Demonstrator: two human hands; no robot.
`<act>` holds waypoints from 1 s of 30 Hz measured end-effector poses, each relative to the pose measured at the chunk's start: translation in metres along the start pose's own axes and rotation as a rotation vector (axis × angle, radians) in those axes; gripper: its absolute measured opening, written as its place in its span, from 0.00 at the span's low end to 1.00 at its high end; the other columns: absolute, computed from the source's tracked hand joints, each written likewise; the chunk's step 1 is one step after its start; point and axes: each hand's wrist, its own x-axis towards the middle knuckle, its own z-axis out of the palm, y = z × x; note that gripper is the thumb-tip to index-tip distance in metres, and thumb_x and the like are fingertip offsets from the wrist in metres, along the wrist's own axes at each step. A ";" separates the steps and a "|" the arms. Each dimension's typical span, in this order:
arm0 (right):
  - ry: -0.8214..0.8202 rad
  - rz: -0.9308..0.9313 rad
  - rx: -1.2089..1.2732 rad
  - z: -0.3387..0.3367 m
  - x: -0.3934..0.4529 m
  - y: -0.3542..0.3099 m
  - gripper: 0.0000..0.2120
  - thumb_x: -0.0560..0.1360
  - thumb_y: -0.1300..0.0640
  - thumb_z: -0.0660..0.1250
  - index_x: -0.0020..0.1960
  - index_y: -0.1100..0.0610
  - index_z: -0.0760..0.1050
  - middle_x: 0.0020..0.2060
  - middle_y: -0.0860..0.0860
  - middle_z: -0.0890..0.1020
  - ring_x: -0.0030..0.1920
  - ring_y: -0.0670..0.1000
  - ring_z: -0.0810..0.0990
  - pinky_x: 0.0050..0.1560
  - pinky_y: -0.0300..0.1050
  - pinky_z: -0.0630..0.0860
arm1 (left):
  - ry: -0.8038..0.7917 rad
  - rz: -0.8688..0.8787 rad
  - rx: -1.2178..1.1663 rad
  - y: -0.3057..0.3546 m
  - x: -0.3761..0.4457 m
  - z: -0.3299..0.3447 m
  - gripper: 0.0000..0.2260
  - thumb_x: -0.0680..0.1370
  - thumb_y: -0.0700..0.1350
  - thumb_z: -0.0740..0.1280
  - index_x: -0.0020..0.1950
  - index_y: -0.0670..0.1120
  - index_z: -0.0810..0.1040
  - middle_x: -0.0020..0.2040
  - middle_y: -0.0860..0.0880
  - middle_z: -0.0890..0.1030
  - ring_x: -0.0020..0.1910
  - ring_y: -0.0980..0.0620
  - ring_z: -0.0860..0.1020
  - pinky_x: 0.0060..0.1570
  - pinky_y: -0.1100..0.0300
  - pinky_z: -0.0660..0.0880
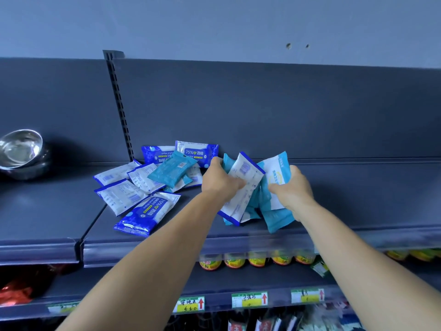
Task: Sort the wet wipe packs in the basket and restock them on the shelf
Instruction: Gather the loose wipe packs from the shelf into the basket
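Both hands over the top shelf, sharing one fanned bundle of wet wipe packs. Left hand curled round the white, blue-edged packs; right hand clamped on the light-blue ones. Bundle held just above the shelf board, right of the loose heap.

To do this step well, probably: separate by colour before setting anything down, keep white with white, lay each kind flat and square to the shelf's front lip, clear of the heap so the sorts stay apart.

In the heap: roughly nine packs, one teal on top, the rest blue-and-white. In the bundle: perhaps five or six, exact number hidden by overlap. Left of the heap, steel bowls, stacked, count unclear. No basket in view.
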 end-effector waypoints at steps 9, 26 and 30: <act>0.248 -0.107 0.089 -0.053 -0.030 -0.013 0.14 0.73 0.60 0.66 0.56 0.56 0.67 0.47 0.50 0.77 0.43 0.55 0.76 0.41 0.48 0.73 | -0.025 0.143 -0.236 0.038 -0.028 0.010 0.15 0.71 0.44 0.74 0.50 0.48 0.69 0.46 0.52 0.80 0.45 0.50 0.81 0.40 0.53 0.80; 0.742 0.409 -0.029 -0.262 -0.253 0.178 0.13 0.75 0.60 0.64 0.57 0.56 0.66 0.48 0.50 0.76 0.47 0.56 0.78 0.47 0.52 0.76 | -0.833 0.298 -0.179 0.065 -0.264 0.229 0.13 0.74 0.44 0.71 0.51 0.49 0.69 0.44 0.53 0.78 0.43 0.52 0.79 0.43 0.55 0.78; 0.803 0.557 -0.023 -0.306 -0.325 0.231 0.14 0.76 0.60 0.63 0.61 0.56 0.66 0.50 0.51 0.77 0.46 0.54 0.77 0.44 0.48 0.73 | -1.018 0.287 -0.113 0.057 -0.345 0.284 0.11 0.74 0.43 0.70 0.50 0.48 0.69 0.48 0.47 0.80 0.47 0.46 0.80 0.50 0.48 0.79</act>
